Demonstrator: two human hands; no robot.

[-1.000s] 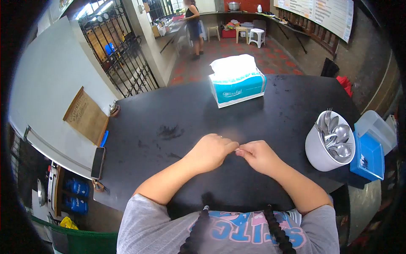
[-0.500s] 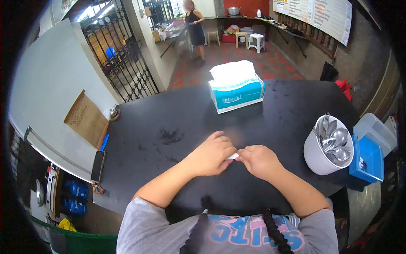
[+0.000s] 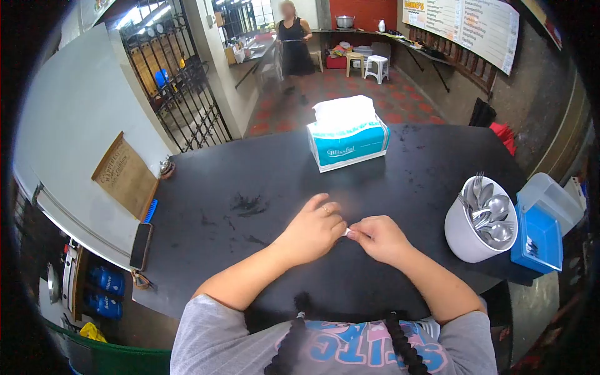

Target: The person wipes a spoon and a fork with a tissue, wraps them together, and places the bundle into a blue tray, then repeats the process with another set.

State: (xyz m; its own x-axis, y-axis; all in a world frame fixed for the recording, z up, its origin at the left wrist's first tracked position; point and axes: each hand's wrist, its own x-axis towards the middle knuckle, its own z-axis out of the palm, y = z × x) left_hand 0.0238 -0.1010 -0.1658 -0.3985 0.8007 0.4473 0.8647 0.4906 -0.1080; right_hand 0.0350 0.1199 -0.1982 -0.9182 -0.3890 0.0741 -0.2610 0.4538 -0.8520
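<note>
My left hand (image 3: 312,231) and my right hand (image 3: 382,239) meet above the black table, fingertips nearly touching. Between them shows a small bit of white tissue (image 3: 347,232), mostly hidden by the fingers. The right thumb and fingers pinch it at one end. My left fingers close on the other end, while the left index finger is lifted and bent. Whether anything is wrapped inside the tissue cannot be made out. Beyond the hands stands a teal and white tissue pack (image 3: 350,150) with a sheet sticking out of its top.
On the right, a white container (image 3: 465,240) holds forks and spoons (image 3: 494,209), beside a blue box (image 3: 542,234) with its clear lid raised. A phone (image 3: 141,247), a bell (image 3: 166,167) and a brown sign (image 3: 125,178) line the left edge. A person (image 3: 297,50) stands farther back.
Less of the white tissue shows between my fingers, and my left index finger has lifted. The person in the background has turned and come closer. The view has shifted slightly.
</note>
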